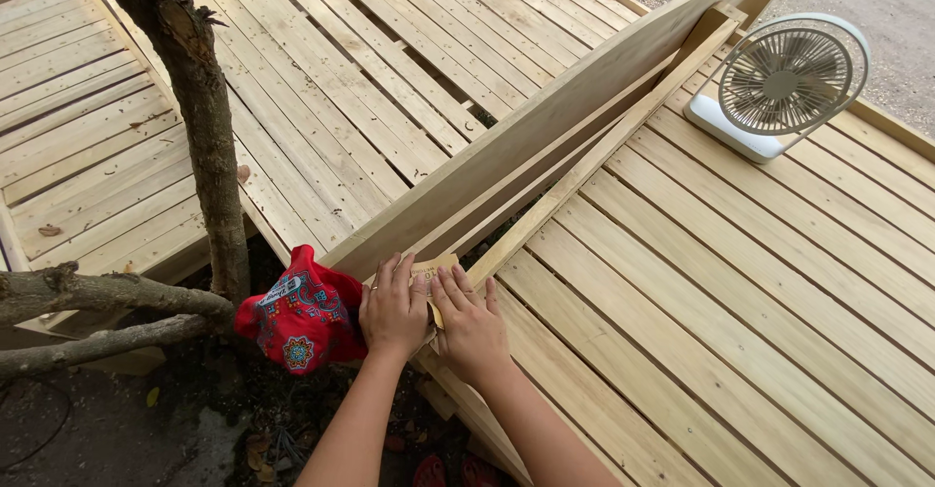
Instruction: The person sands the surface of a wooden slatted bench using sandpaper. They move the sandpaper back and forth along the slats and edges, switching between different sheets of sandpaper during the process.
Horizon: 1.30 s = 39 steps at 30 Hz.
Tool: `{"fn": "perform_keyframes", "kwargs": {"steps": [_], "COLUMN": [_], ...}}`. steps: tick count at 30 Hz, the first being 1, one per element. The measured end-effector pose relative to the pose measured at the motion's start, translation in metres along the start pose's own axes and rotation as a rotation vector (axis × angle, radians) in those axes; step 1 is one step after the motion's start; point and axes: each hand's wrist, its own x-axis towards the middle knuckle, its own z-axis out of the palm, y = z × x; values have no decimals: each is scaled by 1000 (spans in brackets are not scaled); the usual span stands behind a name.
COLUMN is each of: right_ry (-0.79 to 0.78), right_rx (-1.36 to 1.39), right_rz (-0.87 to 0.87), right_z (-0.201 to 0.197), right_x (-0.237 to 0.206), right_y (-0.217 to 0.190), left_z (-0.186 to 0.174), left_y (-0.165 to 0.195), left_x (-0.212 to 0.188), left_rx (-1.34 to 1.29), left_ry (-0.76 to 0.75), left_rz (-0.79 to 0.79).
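Note:
Both my hands press a small tan sheet of sandpaper [430, 271] against the near end of a long pale wooden board [545, 117] that stands on edge and runs diagonally to the upper right. My left hand [392, 307] lies flat on the sheet's left side, and my right hand [469, 321] covers its right side. The fingers of both point up the board. Most of the sandpaper is hidden under them. A thinner wooden strip [594, 161] runs along the board's right side.
A red patterned cloth [300, 317] hangs just left of my left hand. A tree trunk [200, 107] and branches [97, 297] rise at left. A white desk fan [779, 83] stands on the slatted wooden deck [760, 302] at upper right. Bare ground lies below.

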Motion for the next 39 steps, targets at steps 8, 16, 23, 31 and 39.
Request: {"fn": "perform_keyframes", "kwargs": {"steps": [8, 16, 23, 31, 39], "right_ry": [-53, 65, 136, 5, 71], "right_rx": [-69, -92, -172, -151, -119], "right_rz": [59, -3, 7, 134, 149], "right_z": [0, 23, 15, -12, 3], "right_x": [22, 27, 34, 28, 18], "right_y": [-2, 4, -14, -35, -35], "left_z": [-5, -9, -23, -47, -41], "left_y": [-6, -19, -23, -12, -12], "left_x": [6, 16, 20, 8, 2], "left_rx": [-81, -104, -117, -92, 48], "left_ry": [13, 13, 52, 23, 267], "left_rz": [-52, -83, -82, -100, 37]}}
